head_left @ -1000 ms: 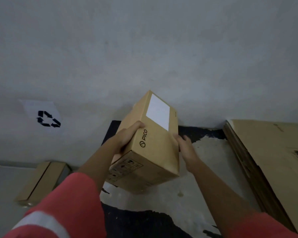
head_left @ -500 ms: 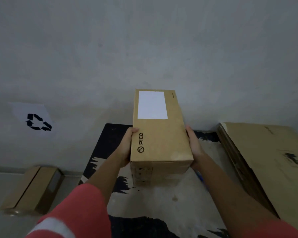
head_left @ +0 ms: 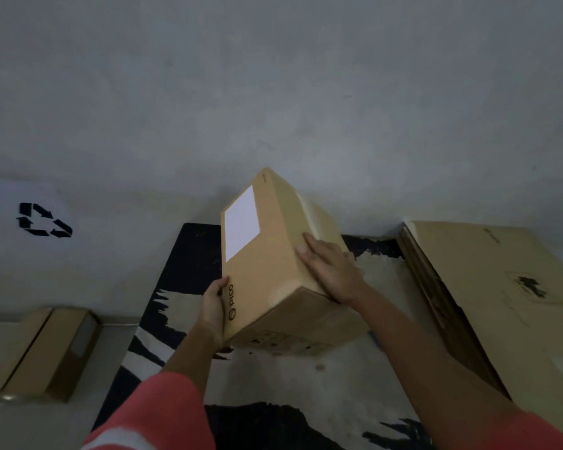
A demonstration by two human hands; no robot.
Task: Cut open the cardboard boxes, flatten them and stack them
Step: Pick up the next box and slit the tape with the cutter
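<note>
A closed brown cardboard box (head_left: 267,271) with a white label and "PICO" print is held in the air above a black-and-white mat (head_left: 273,384). It is tilted, its labelled face turned to the left. My left hand (head_left: 213,306) grips the near left edge, thumb on the printed face. On the right upper face lies my right hand (head_left: 330,269), its fingers curled over the edge. A pale tape strip runs along the box's right face.
A stack of flattened cardboard (head_left: 501,303) lies on the right, next to the mat. Another closed brown box (head_left: 43,352) sits on the floor at the left. A recycling symbol sheet (head_left: 43,219) hangs on the grey wall.
The box has rolled leftward, so its labelled face now faces left and the taped face shows. My right hand has moved up onto the upper face; my left hand has dropped lower.
</note>
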